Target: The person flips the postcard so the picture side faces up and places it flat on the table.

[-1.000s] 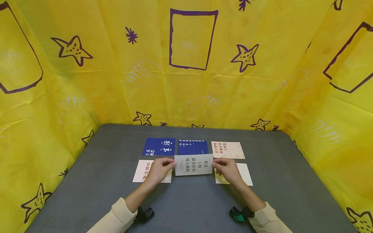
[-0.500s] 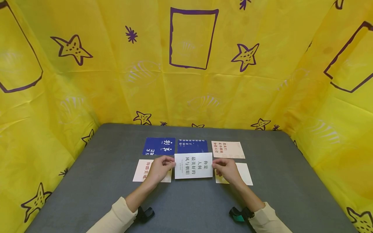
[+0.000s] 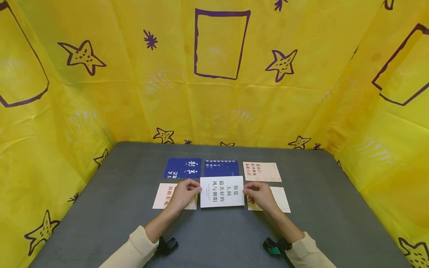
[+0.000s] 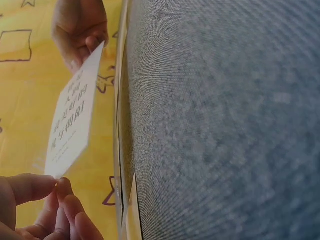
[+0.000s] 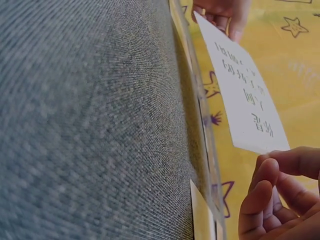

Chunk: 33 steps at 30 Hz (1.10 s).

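A white card (image 3: 222, 191) with dark printed characters is held up between both hands, raised off the table. My left hand (image 3: 182, 194) pinches its left edge between thumb and fingertips; the left wrist view shows that pinch at the corner of the card (image 4: 75, 115). On the opposite edge, my right hand (image 3: 263, 195) pinches it the same way, seen also in the right wrist view beside the card (image 5: 245, 90). Beneath the left hand lies a pale card with red characters (image 3: 161, 195). A cream card (image 3: 281, 199) lies partly hidden under the right hand.
Behind the held card, two blue cards (image 3: 182, 168) (image 3: 221, 169) and a pale pink card (image 3: 263, 172) lie in a row on the dark grey table (image 3: 214, 238). Yellow patterned cloth (image 3: 134, 104) stands around the back and sides.
The held card has tilted so its printed face turns up more toward the head camera and its near edge sits slightly lower. Both hands keep their pinch and hardly move.
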Each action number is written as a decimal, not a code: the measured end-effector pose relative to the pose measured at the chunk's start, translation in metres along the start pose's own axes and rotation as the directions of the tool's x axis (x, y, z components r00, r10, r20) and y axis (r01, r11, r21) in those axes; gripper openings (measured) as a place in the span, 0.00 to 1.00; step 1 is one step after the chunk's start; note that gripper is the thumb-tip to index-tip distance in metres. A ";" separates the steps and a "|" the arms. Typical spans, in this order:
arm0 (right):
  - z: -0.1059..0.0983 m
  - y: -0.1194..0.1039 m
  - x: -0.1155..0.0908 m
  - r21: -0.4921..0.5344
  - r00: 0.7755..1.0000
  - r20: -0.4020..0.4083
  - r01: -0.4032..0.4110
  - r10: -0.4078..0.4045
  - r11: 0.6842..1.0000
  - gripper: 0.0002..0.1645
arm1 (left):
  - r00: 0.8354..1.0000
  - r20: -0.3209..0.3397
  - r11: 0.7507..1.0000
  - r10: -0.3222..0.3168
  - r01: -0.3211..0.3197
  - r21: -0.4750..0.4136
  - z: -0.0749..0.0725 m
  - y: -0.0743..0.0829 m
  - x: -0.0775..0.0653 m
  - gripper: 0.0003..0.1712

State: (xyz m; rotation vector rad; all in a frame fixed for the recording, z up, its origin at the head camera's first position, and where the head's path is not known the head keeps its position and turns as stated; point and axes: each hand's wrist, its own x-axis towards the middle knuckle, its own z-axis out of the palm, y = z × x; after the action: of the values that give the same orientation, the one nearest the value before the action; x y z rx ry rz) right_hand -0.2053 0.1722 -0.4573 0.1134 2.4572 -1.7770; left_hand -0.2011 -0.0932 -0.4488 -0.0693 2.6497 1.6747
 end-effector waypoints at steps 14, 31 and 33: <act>0.000 0.004 0.001 -0.012 0.999 0.017 -0.041 0.042 0.999 0.07 | 0.995 0.073 0.998 -0.064 0.063 0.011 0.002 0.000 0.000 0.08; 0.003 0.002 0.010 -0.047 0.996 0.029 -0.083 0.085 0.995 0.05 | 0.993 0.093 0.994 -0.075 0.066 0.089 0.000 -0.004 0.010 0.17; 0.004 0.002 0.011 -0.043 0.996 0.037 -0.081 0.082 0.996 0.05 | 0.992 0.093 0.993 -0.079 0.070 0.098 -0.001 -0.004 0.011 0.16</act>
State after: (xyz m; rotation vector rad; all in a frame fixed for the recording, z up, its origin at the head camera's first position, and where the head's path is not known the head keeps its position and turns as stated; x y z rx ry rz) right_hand -0.2153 0.1691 -0.4618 0.1714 2.4244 -1.6787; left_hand -0.2124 -0.0963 -0.4523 -0.0832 2.6160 1.4891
